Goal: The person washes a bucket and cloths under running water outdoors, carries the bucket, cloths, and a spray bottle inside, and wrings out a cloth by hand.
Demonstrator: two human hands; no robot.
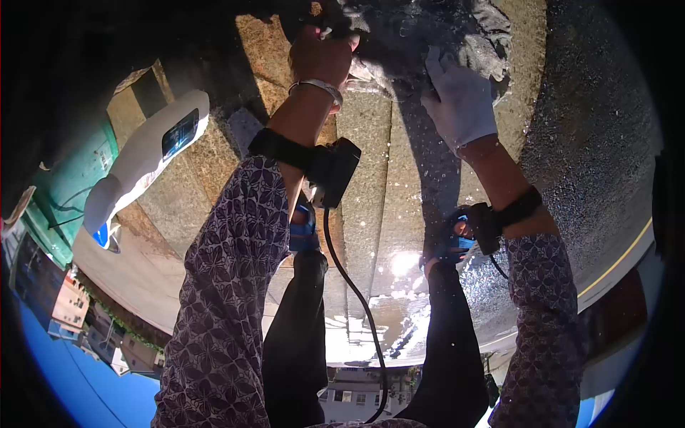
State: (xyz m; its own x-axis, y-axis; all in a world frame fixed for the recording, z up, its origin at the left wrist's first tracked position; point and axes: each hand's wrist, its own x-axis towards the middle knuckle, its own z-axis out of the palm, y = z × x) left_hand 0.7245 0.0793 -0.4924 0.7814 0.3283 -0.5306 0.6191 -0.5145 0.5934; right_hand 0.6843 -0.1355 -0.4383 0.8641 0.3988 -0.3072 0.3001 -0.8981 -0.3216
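Observation:
My left hand is bare, with a silver bracelet at the wrist, and grips the edge of a wet grey cloth lying bunched on the stone paving at the top of the view. A white glove covers my right hand, which presses flat on the same cloth, just right of the left hand. Both forearms carry black straps; the left strap holds a small black box with a cable. My feet in blue sandals stand on the wet slabs below the hands.
A white plastic bottle with a dark label lies on the paving to the left. Beside it stands a green container. The stone slabs are wet, with a bright puddle behind my legs. Buildings and sky show at the lower edge.

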